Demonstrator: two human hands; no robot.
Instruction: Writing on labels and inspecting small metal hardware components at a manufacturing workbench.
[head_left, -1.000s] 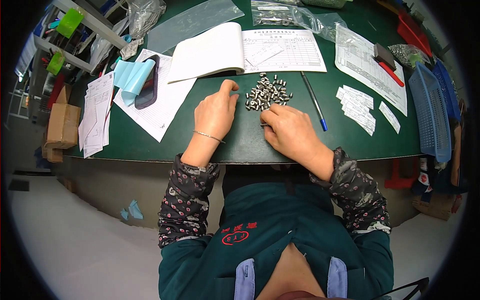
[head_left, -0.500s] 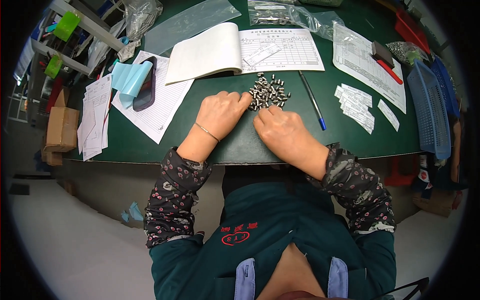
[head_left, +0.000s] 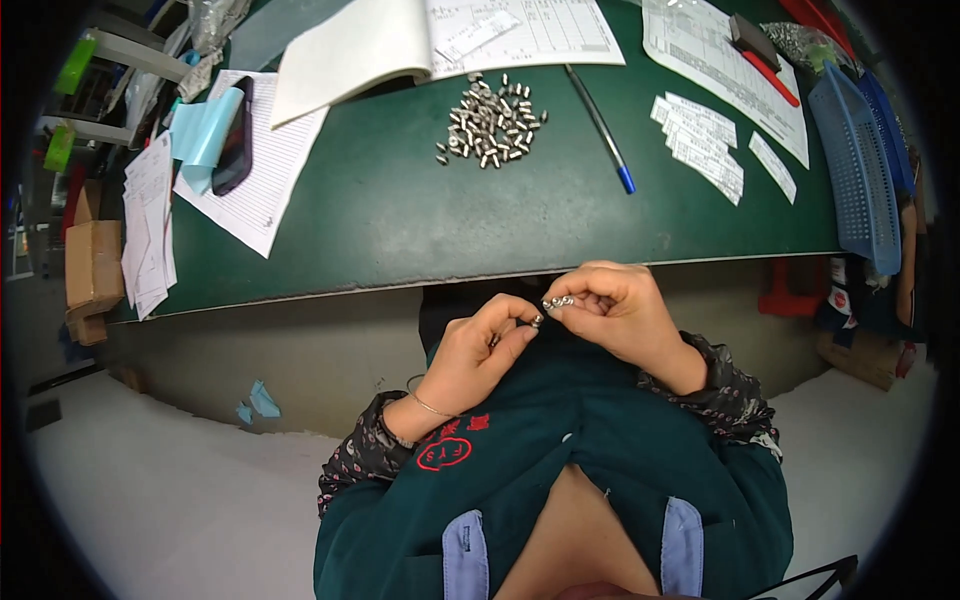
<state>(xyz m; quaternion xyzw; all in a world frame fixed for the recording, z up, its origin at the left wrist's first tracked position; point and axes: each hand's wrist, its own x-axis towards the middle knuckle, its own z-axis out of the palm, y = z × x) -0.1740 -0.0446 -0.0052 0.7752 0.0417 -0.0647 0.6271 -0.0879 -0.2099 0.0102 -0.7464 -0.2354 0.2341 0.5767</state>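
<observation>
Left hand (head_left: 468, 352), thin metal bracelet (head_left: 430, 407) at wrist: fingers pinch a small silvery metal cylinder (head_left: 537, 321). Right hand (head_left: 634, 318) just beside, fingers pinch a short row of silvery metal pieces (head_left: 559, 301). Both near front edge of green-topped desk (head_left: 400, 225). On it, loose pile of short silvery metal cylinders (head_left: 490, 125); dark, blue-ended pen (head_left: 600, 128) to the right.

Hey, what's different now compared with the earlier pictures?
The left hand and right hand moved back from the pile toward the person. The left now pinches at least one metal piece; the right holds a few pieces. Pen, notebook and phone stayed put.
</observation>
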